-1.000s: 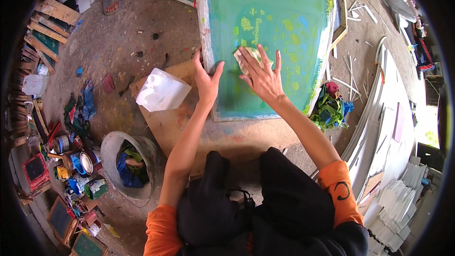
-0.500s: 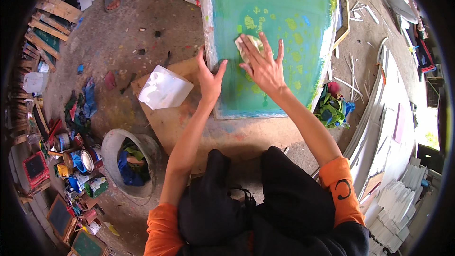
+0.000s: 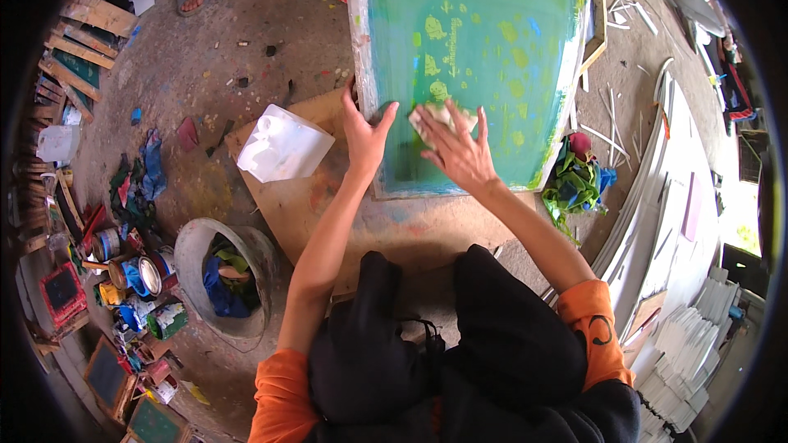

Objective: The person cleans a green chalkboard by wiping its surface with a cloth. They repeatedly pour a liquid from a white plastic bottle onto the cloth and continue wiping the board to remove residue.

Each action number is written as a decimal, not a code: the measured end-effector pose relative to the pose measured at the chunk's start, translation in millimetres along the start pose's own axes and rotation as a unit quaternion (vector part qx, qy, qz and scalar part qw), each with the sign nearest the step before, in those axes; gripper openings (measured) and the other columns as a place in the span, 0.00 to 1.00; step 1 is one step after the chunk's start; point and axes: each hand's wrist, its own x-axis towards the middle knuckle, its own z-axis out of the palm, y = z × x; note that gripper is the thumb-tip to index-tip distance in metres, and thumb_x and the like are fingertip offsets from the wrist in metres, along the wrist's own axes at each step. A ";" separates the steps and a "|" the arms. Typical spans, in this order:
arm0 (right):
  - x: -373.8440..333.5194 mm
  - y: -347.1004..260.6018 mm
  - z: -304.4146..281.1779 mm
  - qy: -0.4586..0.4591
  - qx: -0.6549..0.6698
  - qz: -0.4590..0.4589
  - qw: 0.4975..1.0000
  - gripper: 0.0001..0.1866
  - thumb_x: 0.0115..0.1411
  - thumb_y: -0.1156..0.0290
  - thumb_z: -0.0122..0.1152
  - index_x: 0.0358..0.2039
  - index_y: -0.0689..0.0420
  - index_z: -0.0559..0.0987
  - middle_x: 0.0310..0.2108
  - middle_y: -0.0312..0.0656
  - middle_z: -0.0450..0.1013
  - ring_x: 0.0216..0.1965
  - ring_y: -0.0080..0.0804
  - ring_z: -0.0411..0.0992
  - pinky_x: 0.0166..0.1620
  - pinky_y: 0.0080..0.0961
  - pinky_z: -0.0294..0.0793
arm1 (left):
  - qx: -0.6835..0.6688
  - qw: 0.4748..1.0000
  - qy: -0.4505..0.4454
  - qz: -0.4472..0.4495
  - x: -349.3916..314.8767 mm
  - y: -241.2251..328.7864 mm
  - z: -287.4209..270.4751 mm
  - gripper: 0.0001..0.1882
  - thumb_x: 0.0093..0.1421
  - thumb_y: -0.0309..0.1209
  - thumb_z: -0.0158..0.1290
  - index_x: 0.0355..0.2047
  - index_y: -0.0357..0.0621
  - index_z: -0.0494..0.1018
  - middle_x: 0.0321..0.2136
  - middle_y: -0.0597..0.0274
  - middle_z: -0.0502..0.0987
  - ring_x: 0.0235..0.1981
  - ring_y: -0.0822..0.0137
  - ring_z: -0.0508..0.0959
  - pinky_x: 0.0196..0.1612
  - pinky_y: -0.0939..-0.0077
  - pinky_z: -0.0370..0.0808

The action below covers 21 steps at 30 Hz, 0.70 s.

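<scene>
A green silk-screen frame point(image 3: 394, 41) with light green printed shapes leans in front of me, its near edge on a wooden board point(image 3: 369, 234). My left hand point(image 3: 367, 135) grips the left side of the screen frame, thumb on the front and the other fingers partly hidden at its edge. Under the fingers of my right hand point(image 3: 461, 152), a crumpled pale cloth point(image 3: 421, 120) is pressed against the lower middle of the mesh. Those fingers are partly spread over it. A cut white plastic container point(image 3: 283, 143) lies on the board, left of my left hand.
On the left stand a grey bucket point(image 3: 187, 279) of rags and several paint cans point(image 3: 150, 275). Coloured rags point(image 3: 572, 184) lie right of the screen. Long white strips point(image 3: 657, 197) are piled at the right. Another person's sandalled foot point(image 3: 193, 0) shows far left.
My right hand has slid the cloth toward me, down the screen, uncovering printed shapes above it. My left hand stays on the frame's side.
</scene>
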 end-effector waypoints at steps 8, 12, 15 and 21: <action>1.2 -9.9 1.1 -0.016 0.021 0.014 1.000 0.32 0.52 0.49 0.57 0.58 0.38 0.65 0.63 0.22 0.51 0.65 0.30 0.44 0.60 0.58 0.47 | 0.019 1.000 -0.001 -0.018 -5.6 8.4 -6.5 0.38 0.51 0.36 0.61 0.55 0.32 0.53 0.45 0.45 0.70 0.45 0.56 0.73 0.49 0.66 0.68; -26.9 -13.1 6.6 -0.046 0.049 -0.015 0.998 0.33 0.51 0.49 0.58 0.58 0.36 0.63 0.63 0.21 0.51 0.65 0.30 0.43 0.61 0.57 0.48 | 0.011 1.000 0.006 -0.016 -7.0 8.0 -3.0 0.38 0.51 0.37 0.61 0.55 0.32 0.54 0.46 0.44 0.69 0.45 0.56 0.72 0.49 0.66 0.67; -18.7 -4.1 5.6 -0.025 0.029 -0.024 0.999 0.34 0.50 0.50 0.59 0.59 0.34 0.63 0.63 0.21 0.51 0.65 0.31 0.43 0.60 0.58 0.49 | 0.023 1.000 0.009 -0.005 -8.3 8.2 -1.4 0.38 0.51 0.36 0.61 0.55 0.33 0.54 0.46 0.44 0.69 0.46 0.56 0.71 0.50 0.66 0.67; 23.2 6.8 -4.6 0.020 -0.010 0.009 1.000 0.34 0.51 0.51 0.59 0.60 0.38 0.62 0.63 0.21 0.51 0.66 0.31 0.42 0.60 0.60 0.48 | 0.015 1.000 0.015 -0.018 -11.6 6.4 -1.2 0.38 0.51 0.36 0.61 0.55 0.33 0.54 0.48 0.45 0.66 0.48 0.56 0.69 0.51 0.66 0.65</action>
